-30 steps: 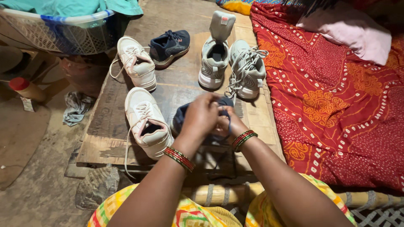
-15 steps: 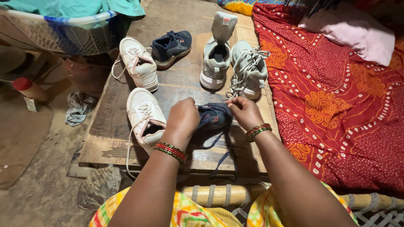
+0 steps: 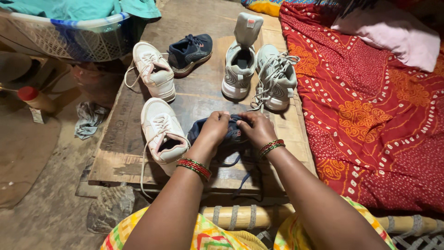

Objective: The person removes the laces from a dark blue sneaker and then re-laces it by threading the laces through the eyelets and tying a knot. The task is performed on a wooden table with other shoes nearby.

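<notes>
A dark blue shoe (image 3: 231, 134) lies near the front edge of a wooden board (image 3: 199, 99), a little right of its middle. Both hands are on it. The left hand (image 3: 213, 128) is curled over the shoe's upper from the left, and the right hand (image 3: 255, 129) closes on it from the right, fingertips pinched together at the lacing. Both hands are clamped on the shoe or its laces; which of the two the fingertips pinch is hidden behind the knuckles. Loose dark laces (image 3: 243, 178) trail from the shoe over the board's front edge.

The shoe looks light and soft: a fabric upper that gives under the fingers, on a firmer sole. It should not slip or break, but the upper will fold if squeezed, so the steadiest hold is likely at the sole or heel, with the fingertips free for the thin, limp laces, which can snag on the board's rough edge.

Just beside the shoe on the left lies a white shoe (image 3: 162, 129), its lace hanging off the front edge. A second white shoe (image 3: 155, 69) and another dark blue shoe (image 3: 190, 50) sit toward the far left. Two grey shoes (image 3: 256, 69) stand at the far right, touching a red patterned cloth (image 3: 370, 115). A plastic basket (image 3: 69, 37) sits beyond the board's far left corner.
</notes>
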